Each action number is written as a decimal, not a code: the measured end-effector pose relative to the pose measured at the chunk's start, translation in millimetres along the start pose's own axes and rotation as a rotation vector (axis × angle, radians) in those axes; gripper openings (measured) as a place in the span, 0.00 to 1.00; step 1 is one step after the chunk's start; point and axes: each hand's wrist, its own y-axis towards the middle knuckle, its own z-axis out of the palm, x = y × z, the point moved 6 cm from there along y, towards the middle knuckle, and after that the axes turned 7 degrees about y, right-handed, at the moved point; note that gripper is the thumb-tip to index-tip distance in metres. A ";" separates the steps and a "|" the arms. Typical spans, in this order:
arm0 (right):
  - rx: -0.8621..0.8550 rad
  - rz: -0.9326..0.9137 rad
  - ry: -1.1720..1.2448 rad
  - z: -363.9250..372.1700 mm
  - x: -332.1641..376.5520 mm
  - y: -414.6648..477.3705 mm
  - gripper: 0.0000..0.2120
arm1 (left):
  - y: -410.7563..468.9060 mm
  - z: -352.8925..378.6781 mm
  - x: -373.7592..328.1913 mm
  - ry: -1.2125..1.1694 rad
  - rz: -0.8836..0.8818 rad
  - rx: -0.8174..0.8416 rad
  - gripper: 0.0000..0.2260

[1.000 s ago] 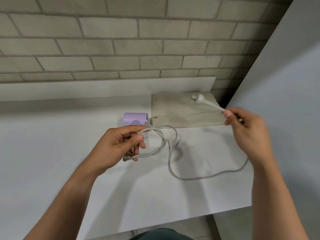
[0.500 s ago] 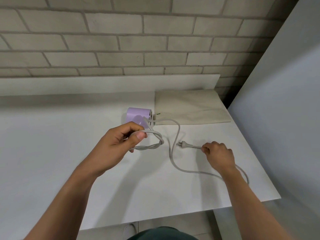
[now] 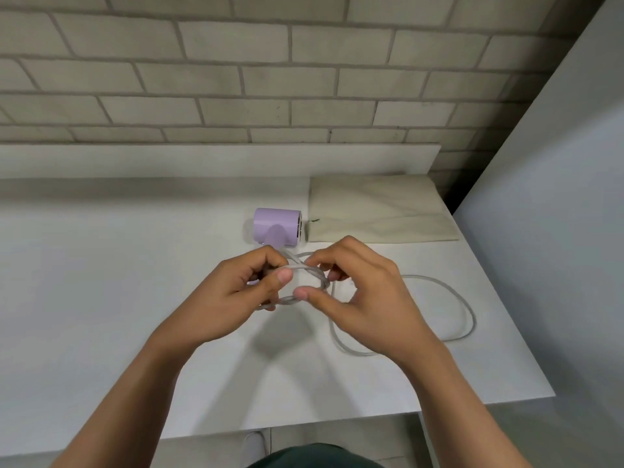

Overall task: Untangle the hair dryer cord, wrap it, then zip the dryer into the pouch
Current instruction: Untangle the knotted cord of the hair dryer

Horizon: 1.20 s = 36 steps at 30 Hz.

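Observation:
A small lilac hair dryer [image 3: 275,226] lies on the white table [image 3: 101,282], just beyond my hands. Its grey cord [image 3: 456,298] runs from the dryer into a twisted loop between my hands, then sweeps out in a wide loop to the right. My left hand [image 3: 236,295] pinches the left side of the twisted loop. My right hand [image 3: 364,292] grips the same loop from the right, thumb under it. The plug is hidden. A beige fabric pouch [image 3: 378,211] lies flat at the back right, next to the dryer.
A brick wall [image 3: 270,62] rises behind a low white ledge [image 3: 202,160]. A grey panel [image 3: 557,231] stands along the table's right edge. The table's front edge is near my body.
My right hand came down from the pouch side, laid the plug end on the table, then moved left to the twisted loop held by my left hand. The cord's slack now lies to the right.

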 end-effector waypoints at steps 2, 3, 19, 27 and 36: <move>-0.055 -0.038 -0.111 -0.2 -6.9 3.3 0.10 | 0.9 2.4 -0.7 0.033 0.009 0.018 0.10; -0.092 -0.054 -0.131 -1.5 -9.6 4.5 0.09 | 0.9 3.4 -0.1 0.044 0.008 0.027 0.10; -0.096 0.400 0.695 -10.1 -12.3 5.6 0.04 | 18.0 -1.8 -2.1 -0.047 -0.067 0.023 0.12; -0.180 0.365 0.932 -20.1 -11.8 10.2 0.07 | 29.8 0.8 -12.4 0.073 0.040 -0.258 0.07; -0.178 -0.086 -0.507 -37.8 16.8 15.2 0.28 | 37.5 8.9 -22.2 0.413 0.189 -0.391 0.04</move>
